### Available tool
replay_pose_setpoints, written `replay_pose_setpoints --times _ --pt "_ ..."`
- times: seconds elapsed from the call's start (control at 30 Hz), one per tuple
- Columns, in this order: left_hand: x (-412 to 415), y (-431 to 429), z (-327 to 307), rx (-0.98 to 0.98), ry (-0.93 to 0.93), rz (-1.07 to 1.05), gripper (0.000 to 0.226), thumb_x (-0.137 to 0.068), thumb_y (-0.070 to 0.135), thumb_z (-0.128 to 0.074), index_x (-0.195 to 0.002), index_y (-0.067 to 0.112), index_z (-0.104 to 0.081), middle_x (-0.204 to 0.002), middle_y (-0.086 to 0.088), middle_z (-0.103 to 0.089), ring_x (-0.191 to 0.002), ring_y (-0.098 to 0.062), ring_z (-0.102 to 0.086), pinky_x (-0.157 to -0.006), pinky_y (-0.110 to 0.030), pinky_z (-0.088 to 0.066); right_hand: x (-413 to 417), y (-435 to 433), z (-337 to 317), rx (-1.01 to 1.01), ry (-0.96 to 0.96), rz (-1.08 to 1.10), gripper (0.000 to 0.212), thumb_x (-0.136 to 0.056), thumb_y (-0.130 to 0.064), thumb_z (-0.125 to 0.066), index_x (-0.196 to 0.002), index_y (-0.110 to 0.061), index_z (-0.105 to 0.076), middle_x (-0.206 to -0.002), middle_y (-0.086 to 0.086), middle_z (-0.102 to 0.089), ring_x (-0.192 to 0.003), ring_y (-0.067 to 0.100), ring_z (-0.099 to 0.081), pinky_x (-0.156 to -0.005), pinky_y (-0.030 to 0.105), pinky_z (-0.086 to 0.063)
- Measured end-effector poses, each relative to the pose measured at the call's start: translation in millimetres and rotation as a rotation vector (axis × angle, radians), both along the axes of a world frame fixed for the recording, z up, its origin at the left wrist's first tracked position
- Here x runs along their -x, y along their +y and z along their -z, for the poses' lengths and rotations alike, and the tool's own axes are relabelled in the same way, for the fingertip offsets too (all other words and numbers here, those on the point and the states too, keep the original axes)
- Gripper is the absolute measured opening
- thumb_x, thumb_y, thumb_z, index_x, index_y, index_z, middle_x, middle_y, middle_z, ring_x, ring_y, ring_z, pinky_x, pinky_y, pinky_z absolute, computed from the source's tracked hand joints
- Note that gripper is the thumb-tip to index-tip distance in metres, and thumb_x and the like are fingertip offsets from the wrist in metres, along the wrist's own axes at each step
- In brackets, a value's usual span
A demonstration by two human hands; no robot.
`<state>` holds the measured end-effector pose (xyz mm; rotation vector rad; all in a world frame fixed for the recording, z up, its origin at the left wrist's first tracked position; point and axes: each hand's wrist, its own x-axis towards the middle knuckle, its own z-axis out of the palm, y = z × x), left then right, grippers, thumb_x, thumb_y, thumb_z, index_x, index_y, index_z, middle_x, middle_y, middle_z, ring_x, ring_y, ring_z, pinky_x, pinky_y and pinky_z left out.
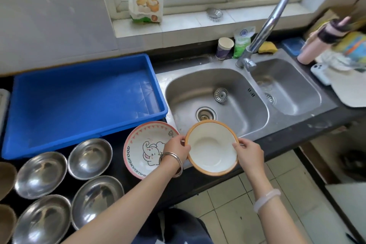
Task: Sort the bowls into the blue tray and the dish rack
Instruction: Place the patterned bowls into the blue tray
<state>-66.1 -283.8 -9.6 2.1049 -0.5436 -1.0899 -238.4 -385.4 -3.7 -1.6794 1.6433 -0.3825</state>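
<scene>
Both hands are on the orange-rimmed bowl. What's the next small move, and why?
Probably carry the orange-rimmed bowl left and lower it into the blue tray. Left hand and right hand already hold its rim, and nothing lies in the tray.

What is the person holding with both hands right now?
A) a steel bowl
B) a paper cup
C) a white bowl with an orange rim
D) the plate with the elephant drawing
C: the left hand and right hand each grip an edge of the white bowl with an orange rim, held at the front edge of the sink.
</scene>
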Motion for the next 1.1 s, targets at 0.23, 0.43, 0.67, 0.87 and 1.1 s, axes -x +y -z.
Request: replay_pose_setpoints --times 0.23,0.43,0.67,0.87,1.1 --pt "6 -5 9 -0.051 -0.041 0.076 0.024 -0.085 0.013 -0.058 -0.108 0.014 -0.066 -0.103 -0.006 -0.070 -0.092 -0.023 -0.063 -0.085 -0.037 -0.054 5 -2 16 -0.064 0.025 0.006 0.019 -0.087 -0.020 -0.055 -0.091 -0.016 -0.073 -0.074 -0.001 -0.071 -0.077 0.020 -0.062 -0.065 0.030 -0.047" --pt "8 -6 15 -0.065 -0.054 0.082 0.027 -0.085 0.012 -0.060 -0.112 0.012 -0.062 -0.109 -0.008 -0.068 -0.098 -0.024 -0.062 -0.087 -0.037 -0.054 5 -2 22 -0.073 0.008 -0.016 0.016 -0.089 -0.022 -0.055 -0.092 -0.017 -0.071 -0.080 -0.001 -0.071 -0.081 0.020 -0.064 -0.076 0.037 -0.054" --pt "15 -4 17 -0.045 -0.110 0.086 0.040 -0.086 0.015 -0.061 -0.124 0.016 -0.052 -0.120 -0.006 -0.064 -0.108 -0.023 -0.061 -0.087 -0.031 -0.049 8 -2 25 -0.115 -0.019 -0.038 0.022 -0.094 -0.025 -0.047 -0.080 -0.021 -0.064 -0.075 -0.002 -0.067 -0.076 0.018 -0.058 -0.060 0.024 -0.042" --pt "11 2 12 0.038 -0.095 0.025 0.043 -0.087 0.015 -0.059 -0.129 0.016 -0.050 -0.124 -0.004 -0.063 -0.110 -0.020 -0.060 -0.090 -0.030 -0.048 3 2 16 -0.068 0.028 -0.080 0.036 -0.098 -0.031 -0.042 -0.129 -0.017 -0.053 -0.120 0.005 -0.065 -0.108 0.020 -0.056 -0.084 0.029 -0.040" --pt "-25 31 4 0.039 -0.250 -0.105 0.039 -0.088 0.019 -0.058 -0.127 0.019 -0.054 -0.127 -0.005 -0.060 -0.113 -0.023 -0.057 -0.092 -0.033 -0.048 -50 10 -6 0.179 0.053 -0.436 0.035 -0.099 -0.030 -0.041 -0.128 -0.018 -0.056 -0.128 0.000 -0.061 -0.119 0.017 -0.053 -0.091 0.024 -0.037"
